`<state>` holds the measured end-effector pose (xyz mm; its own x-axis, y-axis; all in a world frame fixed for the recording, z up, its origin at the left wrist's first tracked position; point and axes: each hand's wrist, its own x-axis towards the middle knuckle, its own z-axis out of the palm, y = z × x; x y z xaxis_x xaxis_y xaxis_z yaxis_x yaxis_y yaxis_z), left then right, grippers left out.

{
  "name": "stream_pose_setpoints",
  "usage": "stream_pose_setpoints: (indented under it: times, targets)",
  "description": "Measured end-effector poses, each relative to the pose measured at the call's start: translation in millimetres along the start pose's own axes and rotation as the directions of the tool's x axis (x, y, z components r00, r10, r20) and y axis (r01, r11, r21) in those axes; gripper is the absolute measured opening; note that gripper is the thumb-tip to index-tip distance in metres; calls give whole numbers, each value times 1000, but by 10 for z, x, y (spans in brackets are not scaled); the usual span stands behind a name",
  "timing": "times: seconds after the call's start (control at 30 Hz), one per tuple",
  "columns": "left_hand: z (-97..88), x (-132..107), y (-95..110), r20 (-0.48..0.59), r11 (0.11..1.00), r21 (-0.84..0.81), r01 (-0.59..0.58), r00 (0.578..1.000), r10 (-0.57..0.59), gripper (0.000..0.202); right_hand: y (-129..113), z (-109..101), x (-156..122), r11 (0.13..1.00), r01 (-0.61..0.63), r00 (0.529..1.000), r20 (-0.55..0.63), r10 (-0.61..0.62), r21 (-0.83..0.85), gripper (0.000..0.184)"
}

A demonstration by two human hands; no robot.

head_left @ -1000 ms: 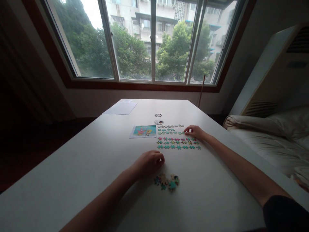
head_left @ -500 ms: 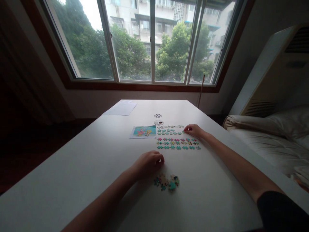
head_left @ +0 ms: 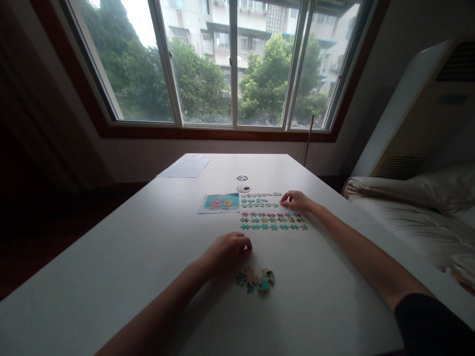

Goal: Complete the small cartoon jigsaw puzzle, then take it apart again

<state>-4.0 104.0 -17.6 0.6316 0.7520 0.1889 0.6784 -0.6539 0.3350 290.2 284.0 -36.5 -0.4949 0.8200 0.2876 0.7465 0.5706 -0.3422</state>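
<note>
Several rows of small coloured jigsaw pieces (head_left: pixel 272 217) lie sorted on the white table (head_left: pixel 148 237). My right hand (head_left: pixel 297 201) reaches to the right end of the upper rows, fingers curled and pinched at a piece there; what it grips is too small to see. My left hand (head_left: pixel 228 249) rests on the table in a loose fist, just above a small heap of loose puzzle pieces (head_left: pixel 257 280). A colourful reference picture (head_left: pixel 219 202) lies left of the rows.
Two small round objects (head_left: pixel 243 188) sit beyond the rows, and a sheet of paper (head_left: pixel 184 167) lies at the far left corner. A bed with pale bedding (head_left: pixel 419 202) stands right of the table. A wide window (head_left: pixel 230 64) faces trees.
My right hand has shifted slightly left along the upper rows. The left hand has stayed put. The view has moved a little.
</note>
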Motion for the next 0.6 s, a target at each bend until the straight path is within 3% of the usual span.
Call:
stream_pose_setpoints:
  times: [0.27,0.6]
  targets:
    - [-16,4,3,1,1000,-6,2,1000,-2,15,-181,95,46,991,129,991,-20,-129,21,15]
    - [-66,-3,54,6,1000,-6,-1,1000,1,15,-325,124,124,984,176,983,-48,-177,-13,15]
